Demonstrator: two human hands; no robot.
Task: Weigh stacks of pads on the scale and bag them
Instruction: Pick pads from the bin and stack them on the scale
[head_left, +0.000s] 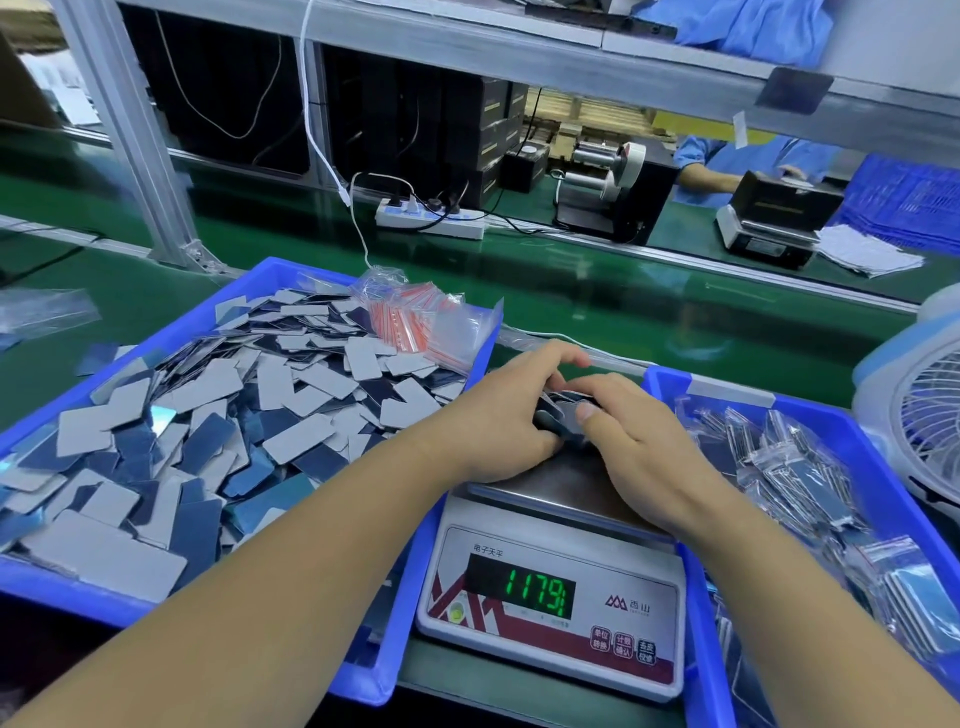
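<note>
Scale (550, 608): nearest us on the green counter, between the two blue bins; its display glows with green digits, and we see its steel pan (550, 480) partly under our hands.
Stack of pads (563, 421): at the far edge of the pan, squeezed between both hands; only a dark and grey sliver shows.
Left hand (498, 421): fingers curled over the stack's left side and top, holding it, heel resting on the pan.
Right hand (639, 436): fingers curled round the right side, thumb pressing on the top pad.
Handling: we judge the pads thin, light and fairly stiff, with smooth faces that will slide over each other; a stack wants gripping across its short edges, thumb on top, or it will fan out.
Reading: with our hands on the pan, we would not trust the number.
Left bin (374, 670): loose pads (218, 415) heaped grey and dark blue.
Empty bags (421, 322): a red-striped bundle at the left bin's far right corner.
Right bin (696, 623): filled bags (800, 483) piled in it.
Fan (930, 415): at the counter's right edge.
</note>
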